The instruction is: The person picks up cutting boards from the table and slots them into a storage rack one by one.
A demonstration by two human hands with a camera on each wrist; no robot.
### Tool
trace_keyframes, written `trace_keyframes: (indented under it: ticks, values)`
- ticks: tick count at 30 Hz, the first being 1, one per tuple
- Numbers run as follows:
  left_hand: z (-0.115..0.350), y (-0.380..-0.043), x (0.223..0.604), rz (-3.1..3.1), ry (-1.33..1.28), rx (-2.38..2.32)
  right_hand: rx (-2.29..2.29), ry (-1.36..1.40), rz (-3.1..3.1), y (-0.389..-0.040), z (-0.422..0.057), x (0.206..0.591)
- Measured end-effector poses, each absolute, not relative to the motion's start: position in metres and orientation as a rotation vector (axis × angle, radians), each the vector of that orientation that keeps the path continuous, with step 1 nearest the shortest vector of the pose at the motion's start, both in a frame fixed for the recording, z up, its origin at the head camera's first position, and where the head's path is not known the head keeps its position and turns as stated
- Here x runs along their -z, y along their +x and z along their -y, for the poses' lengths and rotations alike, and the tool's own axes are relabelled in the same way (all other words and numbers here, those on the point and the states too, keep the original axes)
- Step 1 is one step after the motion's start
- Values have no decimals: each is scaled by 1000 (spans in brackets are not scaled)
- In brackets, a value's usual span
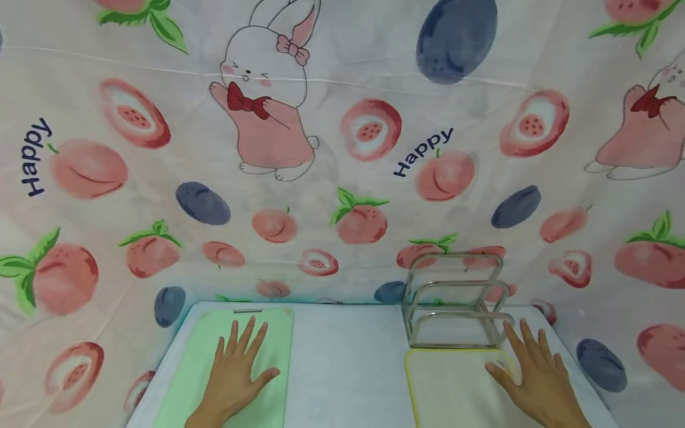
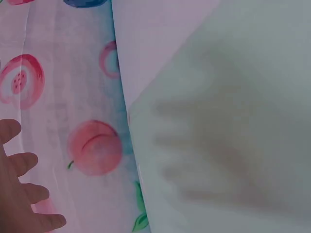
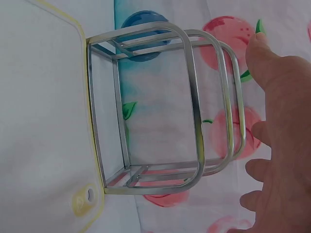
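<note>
My left hand (image 1: pixel 233 377), fingers spread, hovers over a light green cutting board (image 1: pixel 273 356) on the left of the white table. In the left wrist view its fingertips show at the lower left, and a hand-shaped shadow falls on the board. On the other side my right hand (image 1: pixel 537 377) is spread above the right edge of a cream cutting board (image 1: pixel 449 386) with a yellow rim. Behind that board stands a metal rack (image 1: pixel 457 315) with three upright loops. The right wrist view shows the rack (image 3: pixel 194 102) apart from the fingers. Neither hand holds anything.
A white tabletop (image 1: pixel 348 362) lies between the two boards. Behind and on both sides hangs a curtain (image 1: pixel 332 154) printed with peaches, blue fruit and rabbits. The rack stands close to the back edge of the table.
</note>
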State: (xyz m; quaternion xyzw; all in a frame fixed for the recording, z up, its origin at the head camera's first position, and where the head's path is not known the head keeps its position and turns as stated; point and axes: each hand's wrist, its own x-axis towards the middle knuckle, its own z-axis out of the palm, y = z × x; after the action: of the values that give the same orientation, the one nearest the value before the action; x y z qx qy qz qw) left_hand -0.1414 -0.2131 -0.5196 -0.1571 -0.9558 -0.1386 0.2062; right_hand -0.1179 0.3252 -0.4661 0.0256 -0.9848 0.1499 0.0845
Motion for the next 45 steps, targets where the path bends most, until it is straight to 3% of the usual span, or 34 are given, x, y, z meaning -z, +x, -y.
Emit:
trace_keyframes:
  ticks: [22, 45]
  values:
    - [87, -152, 532, 2533, -632, 873, -563, 51, 2856, -131, -331, 479]
    - [-24, -180, 533, 2528, -813, 1212, -843, -224, 2979, -162, -351, 492]
